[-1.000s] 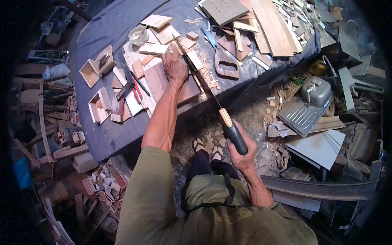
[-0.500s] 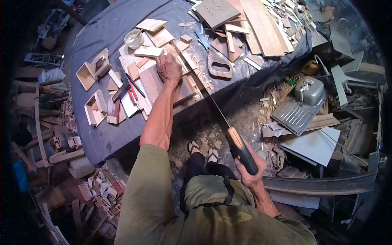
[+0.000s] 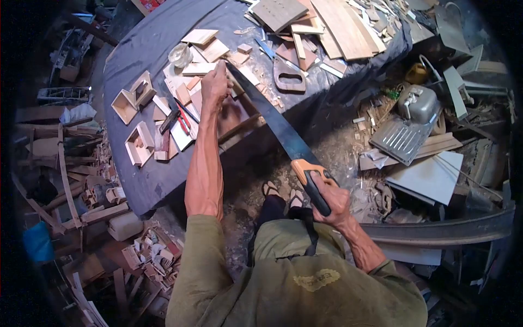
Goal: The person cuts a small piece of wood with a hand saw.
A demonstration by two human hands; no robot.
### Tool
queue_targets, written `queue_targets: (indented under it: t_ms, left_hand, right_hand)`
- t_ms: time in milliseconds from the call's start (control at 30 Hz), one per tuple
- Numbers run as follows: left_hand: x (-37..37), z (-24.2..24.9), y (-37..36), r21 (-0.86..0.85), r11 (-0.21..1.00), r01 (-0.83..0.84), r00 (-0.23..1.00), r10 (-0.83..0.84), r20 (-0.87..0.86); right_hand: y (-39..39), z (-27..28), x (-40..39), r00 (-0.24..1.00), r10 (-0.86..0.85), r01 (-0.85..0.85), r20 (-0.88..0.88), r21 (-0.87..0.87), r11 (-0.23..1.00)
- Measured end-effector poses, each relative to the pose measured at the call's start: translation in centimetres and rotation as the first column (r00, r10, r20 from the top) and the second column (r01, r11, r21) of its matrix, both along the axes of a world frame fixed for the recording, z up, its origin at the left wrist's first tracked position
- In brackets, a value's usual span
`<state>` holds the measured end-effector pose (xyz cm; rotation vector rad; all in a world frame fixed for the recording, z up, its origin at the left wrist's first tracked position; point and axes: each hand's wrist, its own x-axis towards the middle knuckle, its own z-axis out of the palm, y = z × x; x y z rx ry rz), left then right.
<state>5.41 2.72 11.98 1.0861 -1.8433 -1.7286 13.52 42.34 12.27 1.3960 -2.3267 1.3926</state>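
Observation:
My right hand (image 3: 332, 199) is wrapped round the orange and black handle of a handsaw (image 3: 280, 131). The saw's blade runs up and left over the table's front edge, showing its broad side, with its tip close to my left hand (image 3: 217, 86). That hand is closed, fingers curled, above the far part of a brown wooden board (image 3: 234, 115); what its fingers hold is hidden. Left of it lie a hammer (image 3: 170, 121), red-handled pliers (image 3: 184, 124) and small wood offcuts (image 3: 182, 94).
Small open wooden boxes (image 3: 140, 143) stand on the dark cloth-covered table (image 3: 158, 185). A glass jar (image 3: 180, 55), a second handsaw (image 3: 289, 76) and stacked boards (image 3: 338, 30) lie farther back. On the floor at right are a metal sink (image 3: 402, 139) and a white panel (image 3: 427, 177).
The saw has turned from edge-on to broadside, and its handle has moved slightly up and left. My left hand has gone from pressing on the board to a closed grip.

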Motion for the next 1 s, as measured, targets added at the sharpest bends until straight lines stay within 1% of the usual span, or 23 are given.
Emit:
queue_targets:
  t_ms: [33, 67, 100, 133, 167, 200, 233, 267, 333, 367, 467, 567, 633, 700, 767, 833, 967, 1000]
  left_hand:
    - [0.3, -0.4, 0.2, -0.095, 0.995, 0.028, 0.998, -0.023, 0.054]
    - [0.4, -1.1, 0.0, -0.188, 0.98, 0.06, 0.994, -0.04, 0.105]
    - [0.3, -1.5, -0.2, -0.28, 0.956, 0.093, 0.987, -0.052, 0.15]
    - [0.2, -2.0, -0.4, -0.39, 0.917, 0.085, 0.989, -0.03, 0.147]
    - [0.3, -2.5, -0.6, -0.444, 0.893, 0.079, 0.99, -0.02, 0.137]
    - [0.6, -2.0, -0.3, -0.497, 0.865, 0.071, 0.992, -0.01, 0.125]
    - [0.9, -1.7, -0.1, -0.548, 0.834, 0.063, 0.993, 0.0, 0.114]
    - [1.1, -1.9, -0.4, -0.523, 0.85, 0.067, 0.989, 0.013, 0.147]
    - [1.3, -3.0, -1.0, -0.569, 0.82, 0.061, 0.993, 0.007, 0.117]
    - [1.5, -3.5, -1.4, -0.592, 0.804, 0.057, 0.995, 0.005, 0.102]
    - [1.1, -3.6, -1.3, -0.557, 0.83, 0.032, 0.996, 0.021, 0.089]
    - [0.8, -2.3, -1.0, -0.673, 0.734, 0.089, 0.989, 0.013, 0.145]
    - [0.6, -1.5, -0.6, -0.607, 0.791, 0.077, 0.989, 0.017, 0.147]
    - [0.3, -1.0, -0.4, -0.561, 0.825, 0.064, 0.992, 0.01, 0.128]
    - [-0.1, -2.5, -1.7, -0.533, 0.845, 0.052, 0.996, -0.005, 0.089]
    - [-0.1, -2.3, -1.5, -0.483, 0.875, 0.036, 0.997, 0.001, 0.076]
    - [0.0, -2.0, -1.7, -0.468, 0.884, -0.005, 1.0, 0.011, 0.011]
    - [0.3, -1.5, -1.8, -0.408, 0.913, 0.016, 0.999, -0.003, 0.032]
  right_hand:
    - [0.1, 0.2, -0.1, 1.0, 0.019, -0.018, -0.023, 0.027, 0.999]
    - [-0.1, -0.2, 0.0, 0.999, 0.01, -0.011, -0.042, -0.016, 1.0]
    - [0.0, -0.1, 0.0, 0.999, 0.017, -0.017, -0.04, 0.005, 1.0]
    - [0.2, 0.1, 0.1, 0.999, 0.024, -0.023, -0.037, 0.026, 0.999]
    - [0.4, 0.2, 0.1, 0.999, 0.033, -0.031, -0.032, 0.047, 0.998]
    - [0.7, 0.1, 0.0, 0.999, 0.038, -0.036, -0.025, 0.082, 0.996]
    - [0.9, -0.4, 0.0, 0.999, 0.028, -0.026, -0.027, 0.062, 0.998]
    - [0.9, -1.2, -0.1, 0.999, 0.017, -0.016, -0.029, 0.042, 0.999]
    - [0.9, -1.4, -0.2, 1.0, 0.001, -0.001, -0.022, 0.017, 1.0]
    - [0.9, -1.2, -0.1, 1.0, 0.01, -0.009, -0.011, 0.03, 1.0]
    - [1.1, -0.6, 0.1, 1.0, 0.027, -0.028, 0.01, 0.052, 0.998]
    - [0.9, -0.1, 0.2, 0.998, 0.057, -0.057, 0.017, 0.048, 0.997]
    - [0.9, 0.5, 0.2, 0.997, 0.073, -0.074, 0.019, 0.069, 0.995]
    - [0.5, 1.0, -0.1, 0.997, 0.075, -0.075, -0.004, 0.033, 0.997]
    - [0.3, 1.0, -0.2, 0.997, 0.074, -0.073, -0.031, 0.029, 0.997]
    - [0.3, 0.7, -0.4, 0.995, 0.074, -0.071, -0.059, 0.056, 0.996]
    - [0.0, 0.5, -0.8, 0.992, 0.081, -0.074, -0.1, 0.069, 0.995]
    - [-0.1, 0.4, -0.7, 0.99, 0.079, -0.069, -0.118, 0.081, 0.994]
